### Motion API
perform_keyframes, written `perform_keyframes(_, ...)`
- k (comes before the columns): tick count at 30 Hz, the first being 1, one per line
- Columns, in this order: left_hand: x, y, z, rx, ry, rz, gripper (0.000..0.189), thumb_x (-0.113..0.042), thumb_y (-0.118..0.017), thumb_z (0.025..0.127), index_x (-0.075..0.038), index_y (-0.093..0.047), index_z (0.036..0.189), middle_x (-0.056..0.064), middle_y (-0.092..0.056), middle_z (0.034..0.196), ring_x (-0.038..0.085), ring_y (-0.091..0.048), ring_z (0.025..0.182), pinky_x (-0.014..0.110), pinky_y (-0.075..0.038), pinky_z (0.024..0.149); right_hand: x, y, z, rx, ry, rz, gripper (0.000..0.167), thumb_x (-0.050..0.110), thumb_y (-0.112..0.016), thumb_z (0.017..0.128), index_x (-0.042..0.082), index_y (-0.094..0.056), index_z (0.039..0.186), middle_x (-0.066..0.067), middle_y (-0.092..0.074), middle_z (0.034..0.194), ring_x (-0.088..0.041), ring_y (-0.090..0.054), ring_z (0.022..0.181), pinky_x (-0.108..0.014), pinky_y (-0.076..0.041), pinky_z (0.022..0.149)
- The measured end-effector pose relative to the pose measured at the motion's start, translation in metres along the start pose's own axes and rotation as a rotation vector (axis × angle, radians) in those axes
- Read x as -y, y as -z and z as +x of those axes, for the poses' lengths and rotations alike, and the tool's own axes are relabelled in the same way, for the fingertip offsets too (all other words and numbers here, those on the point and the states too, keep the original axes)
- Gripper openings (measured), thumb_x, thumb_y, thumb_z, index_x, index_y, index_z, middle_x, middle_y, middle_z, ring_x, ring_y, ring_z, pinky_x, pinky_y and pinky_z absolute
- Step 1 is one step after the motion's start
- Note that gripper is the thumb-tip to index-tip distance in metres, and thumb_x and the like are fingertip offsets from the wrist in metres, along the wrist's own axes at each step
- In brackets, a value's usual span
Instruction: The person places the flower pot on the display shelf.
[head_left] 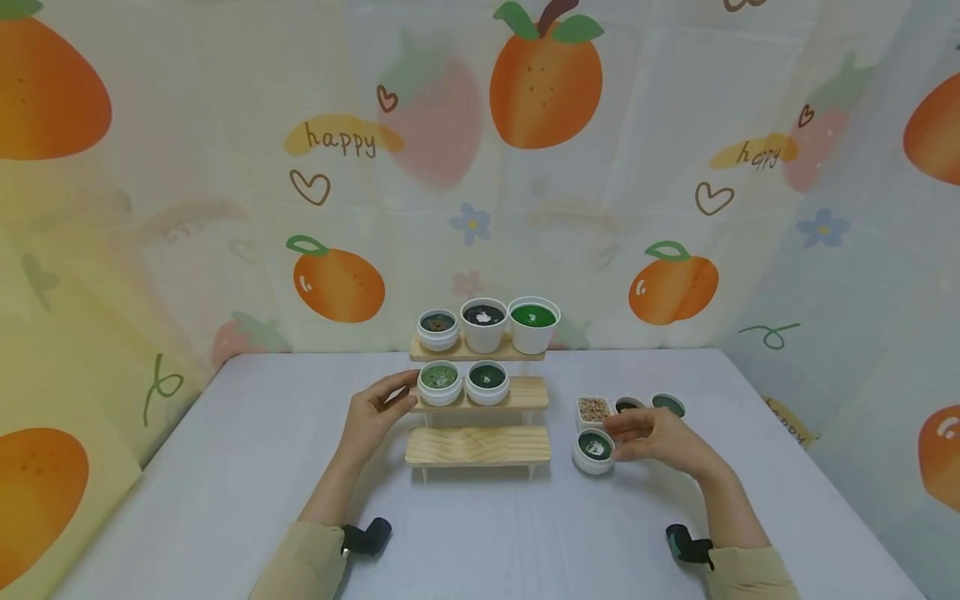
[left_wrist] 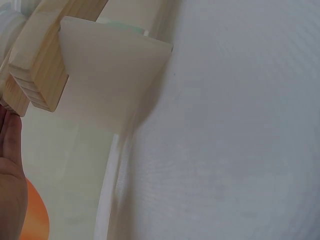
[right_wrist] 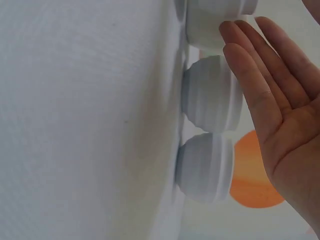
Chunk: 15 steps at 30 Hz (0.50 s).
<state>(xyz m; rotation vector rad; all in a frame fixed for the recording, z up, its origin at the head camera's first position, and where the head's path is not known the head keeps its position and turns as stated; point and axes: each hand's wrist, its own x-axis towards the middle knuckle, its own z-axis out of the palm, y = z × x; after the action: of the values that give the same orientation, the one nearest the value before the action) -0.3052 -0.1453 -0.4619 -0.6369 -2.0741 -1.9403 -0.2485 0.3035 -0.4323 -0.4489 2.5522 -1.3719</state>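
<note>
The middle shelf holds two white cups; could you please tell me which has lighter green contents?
The left cup on the middle shelf: its green is paler and mottled, while the right cup looks dark inside.

- From afar, I am holding the left arm (head_left: 336, 479) forward, the left hand (head_left: 373, 412) angling inward, fingers (head_left: 396, 387) gently bent.
- I am holding the right arm (head_left: 731, 508) forward, the right hand (head_left: 660, 437) angling leftward, palm (right_wrist: 297, 135) showing, fingers loosely extended.

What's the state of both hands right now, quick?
Left hand: open, beside the middle shelf.
Right hand: open, beside a white cup.
</note>
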Motion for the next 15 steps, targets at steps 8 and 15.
perform_keyframes(8,0.0,0.0004,0.0004,-0.004,0.0,-0.001,0.038,0.0,-0.07,0.088,0.009,-0.062,0.124,-0.023,-0.067,0.115,-0.009,-0.06,0.115,0.013,-0.051,0.104,-0.0063,-0.0052,0.0059,0.024,0.0,-0.014,0.057,0.019,-0.083,0.078,-0.005,-0.062,0.126,-0.024,-0.068,0.121,-0.021,-0.069,0.104,-0.016,-0.059,0.081)
perform_keyframes(15,0.0009,-0.0004,0.0006,-0.006,-0.008,-0.005,0.039,0.001,-0.069,0.088,0.01,-0.061,0.125,-0.025,-0.067,0.114,-0.009,-0.06,0.116,0.013,-0.051,0.104,-0.0078,-0.0086,0.0074,0.021,-0.007,-0.035,0.06,0.021,-0.085,0.076,-0.004,-0.062,0.126,-0.021,-0.07,0.118,-0.018,-0.069,0.101,-0.015,-0.059,0.08)
